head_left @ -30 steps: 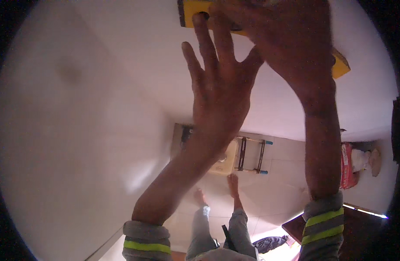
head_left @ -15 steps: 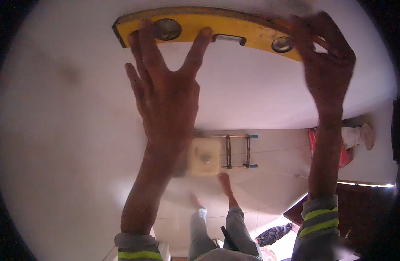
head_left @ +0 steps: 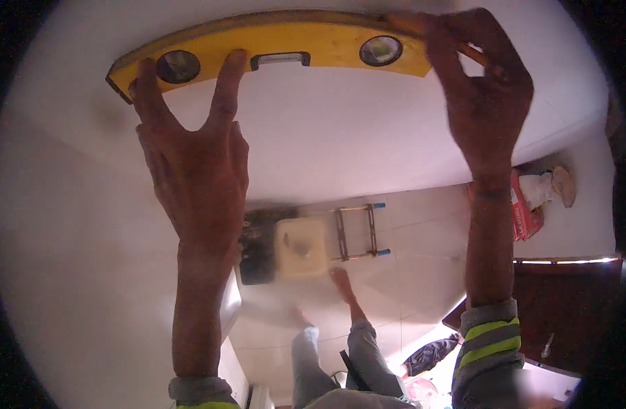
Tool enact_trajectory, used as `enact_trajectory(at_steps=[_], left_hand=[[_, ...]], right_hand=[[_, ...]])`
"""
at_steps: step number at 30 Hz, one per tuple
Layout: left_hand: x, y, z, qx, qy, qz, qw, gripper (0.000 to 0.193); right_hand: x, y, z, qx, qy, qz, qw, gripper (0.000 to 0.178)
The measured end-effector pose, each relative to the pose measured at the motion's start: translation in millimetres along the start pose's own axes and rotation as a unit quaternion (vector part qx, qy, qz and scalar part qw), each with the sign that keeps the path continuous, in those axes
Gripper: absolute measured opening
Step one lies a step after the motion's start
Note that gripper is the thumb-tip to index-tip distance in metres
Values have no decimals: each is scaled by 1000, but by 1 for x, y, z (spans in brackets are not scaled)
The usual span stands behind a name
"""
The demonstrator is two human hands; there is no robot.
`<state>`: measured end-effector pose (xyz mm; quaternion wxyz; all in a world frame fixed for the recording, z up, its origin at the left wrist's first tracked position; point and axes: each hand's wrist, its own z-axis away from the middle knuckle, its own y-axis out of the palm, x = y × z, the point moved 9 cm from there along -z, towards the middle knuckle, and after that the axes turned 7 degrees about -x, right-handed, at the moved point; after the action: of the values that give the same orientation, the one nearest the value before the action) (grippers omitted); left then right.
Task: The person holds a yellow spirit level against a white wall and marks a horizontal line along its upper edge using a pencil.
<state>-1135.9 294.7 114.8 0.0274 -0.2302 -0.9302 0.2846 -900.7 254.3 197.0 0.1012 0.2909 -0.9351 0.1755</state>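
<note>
A yellow spirit level (head_left: 337,45) lies along the pale wall at the top of the view, bent by the lens. Spread fingers of my left hand (head_left: 194,153) press on its face near the left end, either side of a round vial, and hold it against the wall. Closed around a thin orange pencil (head_left: 474,52), my right hand (head_left: 487,102) is at the level's right end. The pencil's front part reaches toward the level's upper edge; my fingers and blur hide its tip. The middle vial and the right round vial are uncovered.
Below, a cream plastic container (head_left: 301,247) stands beside a dark mat (head_left: 258,252) and a small frame with blue ends (head_left: 357,232) on the tiled floor. A red bag (head_left: 525,213) lies by the wall at right. Dark brown furniture (head_left: 565,310) is lower right.
The spirit level and both hands now appear farther left in the view, and the floor things have shifted left too. More of the dark mat shows. The left hand's fingers stay on the level.
</note>
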Motion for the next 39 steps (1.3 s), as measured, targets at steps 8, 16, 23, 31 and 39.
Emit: enact_trajectory(at_steps=[8, 16, 23, 31, 39], left_hand=[[-2, 2, 0, 21, -4, 2, 1000, 78], [0, 4, -1, 0, -6, -25, 1000, 78], [5, 7, 4, 23, -13, -10, 1000, 77], [3, 12, 13, 33, -6, 30, 999, 60], [10, 10, 8, 21, -26, 8, 999, 67]], right_hand=[[-12, -43, 7, -33, 47, 99, 993, 8], [24, -2, 6, -23, -32, 122, 992, 9], [88, 113, -1, 47, -13, -108, 993, 9], [132, 163, -19, 32, -106, -217, 970, 6], [106, 144, -7, 80, -116, -29, 990, 12]])
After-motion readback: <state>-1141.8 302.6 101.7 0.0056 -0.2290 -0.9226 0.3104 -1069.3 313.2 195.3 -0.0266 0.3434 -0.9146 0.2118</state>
